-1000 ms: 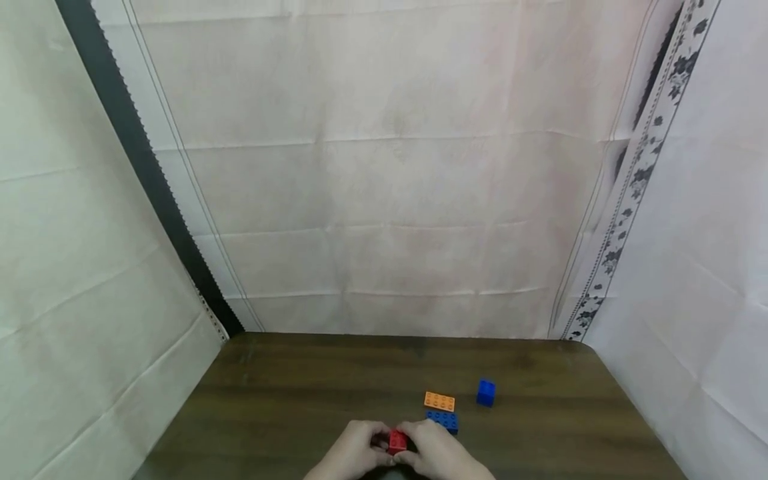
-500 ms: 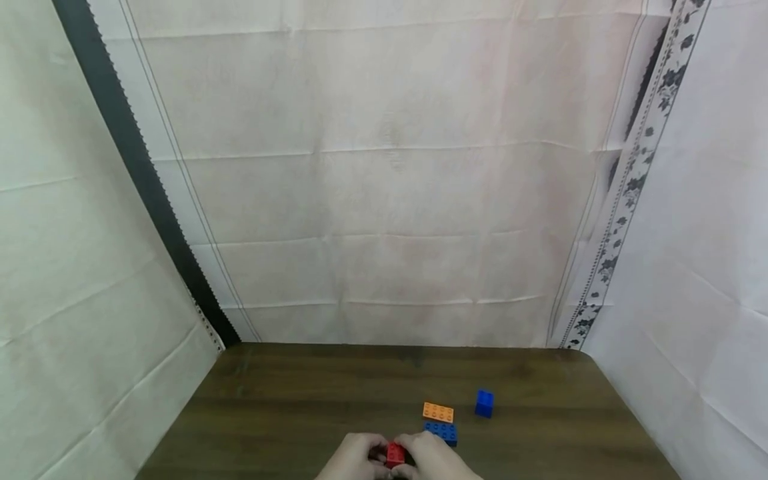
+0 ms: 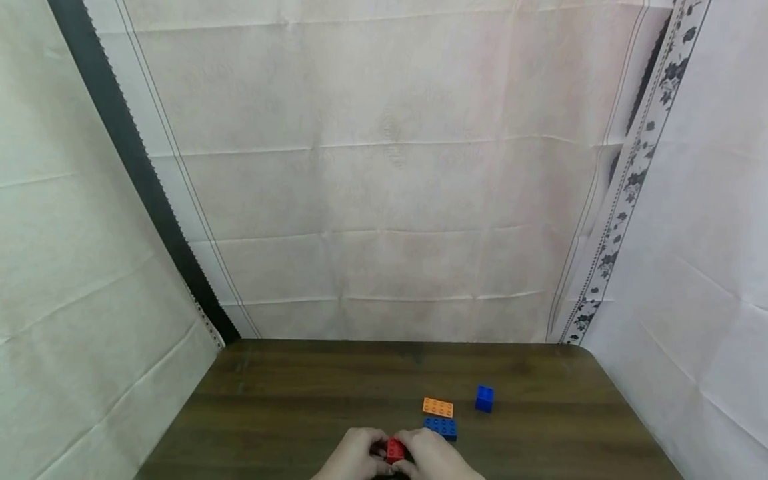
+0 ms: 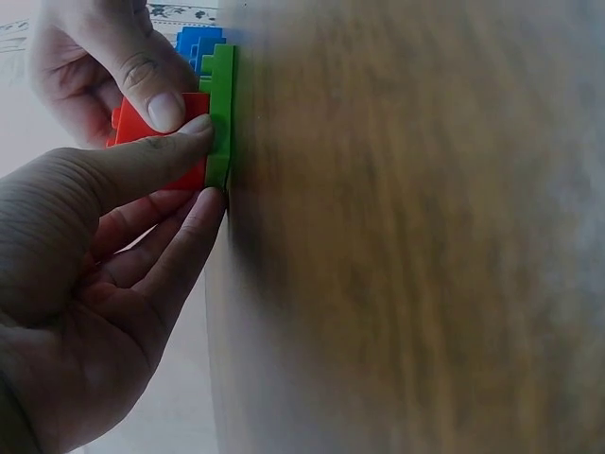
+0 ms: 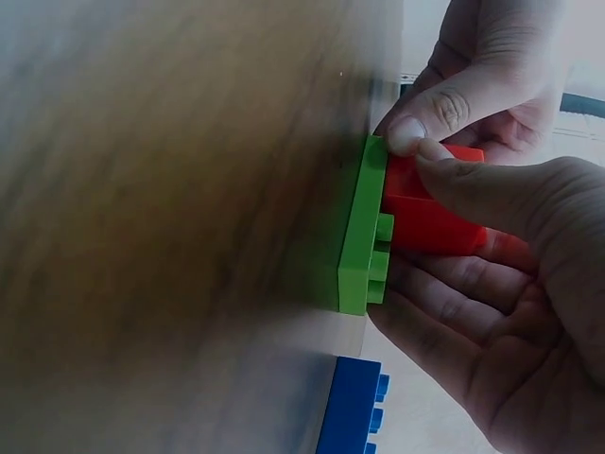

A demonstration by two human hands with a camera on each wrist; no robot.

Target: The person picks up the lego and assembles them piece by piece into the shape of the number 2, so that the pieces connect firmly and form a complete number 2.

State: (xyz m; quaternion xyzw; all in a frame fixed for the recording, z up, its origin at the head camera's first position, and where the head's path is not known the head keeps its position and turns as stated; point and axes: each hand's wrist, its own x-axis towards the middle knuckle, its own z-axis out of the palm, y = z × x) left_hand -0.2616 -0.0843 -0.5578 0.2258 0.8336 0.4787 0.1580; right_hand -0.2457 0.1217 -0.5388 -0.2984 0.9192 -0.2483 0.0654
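A red toy building brick (image 3: 395, 451) sits between both hands near the table's front edge. In the right wrist view it stands on one end of a thin green toy building brick (image 5: 354, 227), whose bare studs show at the other end. My left hand (image 4: 104, 255) pinches the red brick, its thumb on the side and a fingertip at the green brick's end. From the other side my right hand (image 5: 510, 303) grips the same brick, the two thumb tips close together. The head view hides the green brick behind the hands.
Just beyond the right hand lies a blue toy brick (image 3: 441, 428), with a flat orange one (image 3: 438, 407) behind it. A smaller, taller blue brick (image 3: 485, 399) stands farther right on the dark wooden table (image 3: 288, 387). White cloth (image 3: 384, 200) hangs around the table's back and sides.
The head view has tilted slightly, shifting the whole scene a little. Both hands keep their hold on the red brick, and the loose bricks stay where they were.
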